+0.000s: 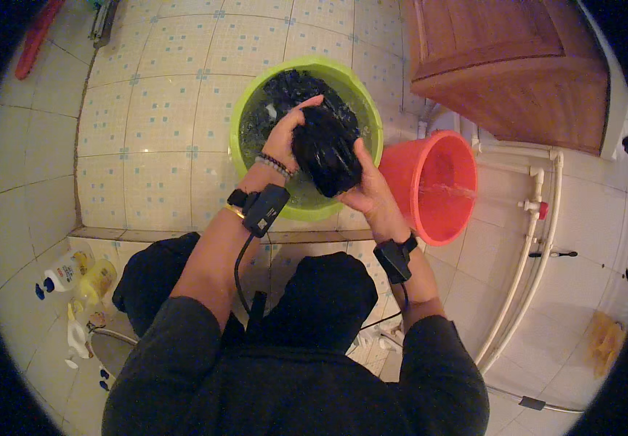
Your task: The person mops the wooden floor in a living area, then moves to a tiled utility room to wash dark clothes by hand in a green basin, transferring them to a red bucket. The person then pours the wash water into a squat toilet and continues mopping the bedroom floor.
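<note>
Between my two hands is a bundle of wet black cloth (pixel 327 152), bunched up and glossy. My left hand (pixel 285 133) grips its upper left side, with the thumb side and a finger showing at the top. At its lower right, my right hand (pixel 367 182) presses against it, fingers partly hidden. The bundle is held over a lime-green plastic basin (pixel 239 131) of water on the tiled floor. More dark wet cloth (pixel 292 84) lies in the water at the basin's far side. Both wrists carry strapped black devices with cables.
A red plastic bucket (pixel 444 185) stands tilted in view right of the basin. Beyond it are a wooden cabinet (pixel 515 92) and white pipes (pixel 551 218) with a red-handled valve. Several bottles (pixel 68 270) stand at lower left. A low tiled ledge (pixel 150 235) runs before my knees.
</note>
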Action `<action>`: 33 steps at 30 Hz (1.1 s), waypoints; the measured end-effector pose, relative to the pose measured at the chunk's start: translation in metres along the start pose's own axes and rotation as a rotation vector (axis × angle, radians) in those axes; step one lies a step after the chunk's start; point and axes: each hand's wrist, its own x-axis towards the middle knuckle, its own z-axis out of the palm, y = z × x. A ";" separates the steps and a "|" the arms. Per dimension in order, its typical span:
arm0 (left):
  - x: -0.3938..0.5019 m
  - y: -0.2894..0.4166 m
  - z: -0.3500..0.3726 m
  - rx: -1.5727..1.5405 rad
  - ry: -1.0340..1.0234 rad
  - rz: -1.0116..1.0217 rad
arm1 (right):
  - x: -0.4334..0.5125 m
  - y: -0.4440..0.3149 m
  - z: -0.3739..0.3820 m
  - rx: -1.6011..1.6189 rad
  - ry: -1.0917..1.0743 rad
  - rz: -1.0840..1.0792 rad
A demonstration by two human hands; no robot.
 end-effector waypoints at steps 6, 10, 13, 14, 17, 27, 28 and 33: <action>0.026 -0.006 -0.028 0.884 -0.064 0.277 | 0.019 -0.003 -0.026 -0.922 -0.073 -0.348; 0.023 -0.017 -0.021 0.522 0.228 0.031 | 0.036 0.013 -0.034 -1.346 0.175 -0.577; 0.016 -0.028 0.000 0.699 0.424 0.096 | 0.032 0.019 -0.039 -1.518 0.367 -0.482; 0.017 -0.033 0.007 0.653 0.403 0.071 | 0.025 0.017 -0.042 -1.482 0.404 -0.564; 0.026 -0.046 0.021 0.671 -0.039 0.104 | -0.012 -0.005 -0.063 -1.541 0.571 -0.948; 0.026 -0.034 -0.062 2.252 0.350 -0.219 | -0.102 -0.082 -0.139 -1.978 1.529 -0.395; 0.024 -0.036 -0.069 2.280 0.319 -0.346 | -0.086 -0.071 -0.133 -2.145 1.608 -0.378; 0.024 -0.039 -0.091 2.124 0.203 -0.741 | 0.039 -0.032 -0.085 -2.245 0.308 -1.030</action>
